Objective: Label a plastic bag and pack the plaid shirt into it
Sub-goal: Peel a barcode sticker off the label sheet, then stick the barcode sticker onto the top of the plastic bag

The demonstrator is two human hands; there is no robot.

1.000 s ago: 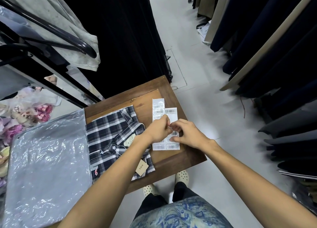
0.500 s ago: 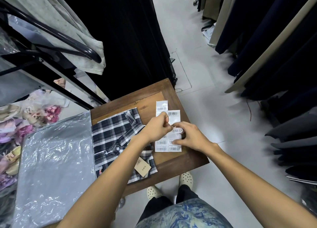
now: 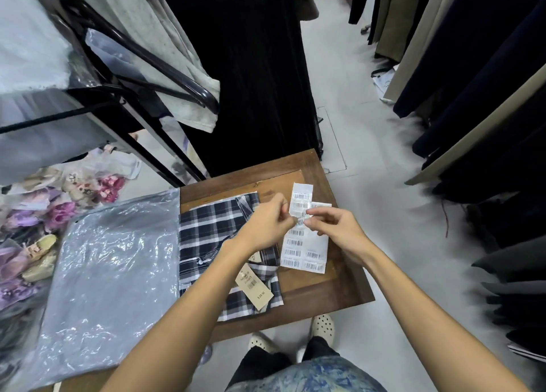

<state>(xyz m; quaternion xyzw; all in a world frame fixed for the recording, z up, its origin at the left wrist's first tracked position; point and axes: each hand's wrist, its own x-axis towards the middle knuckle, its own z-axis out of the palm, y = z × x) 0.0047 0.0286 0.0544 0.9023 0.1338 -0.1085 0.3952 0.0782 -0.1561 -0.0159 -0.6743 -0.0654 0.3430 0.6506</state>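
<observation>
A folded black-and-white plaid shirt (image 3: 206,238) with a tan price tag (image 3: 254,286) lies on a small wooden table (image 3: 325,291). To its right lies a white sheet of barcode labels (image 3: 304,253). My left hand (image 3: 266,226) and my right hand (image 3: 334,229) meet above the sheet, fingertips pinched on one small barcode label (image 3: 301,220) between them. A stack of clear plastic bags (image 3: 112,273) lies flat to the left of the shirt, apart from both hands.
A black garment rack (image 3: 141,66) with hanging clothes stands at the back left. Dark garments (image 3: 487,96) hang along the right. Bagged floral items (image 3: 59,208) are piled at the far left. Grey floor runs between table and right rack.
Both hands have lifted slightly off the label sheet, pinching a label between them. The camera view has shifted a little downward and left.
</observation>
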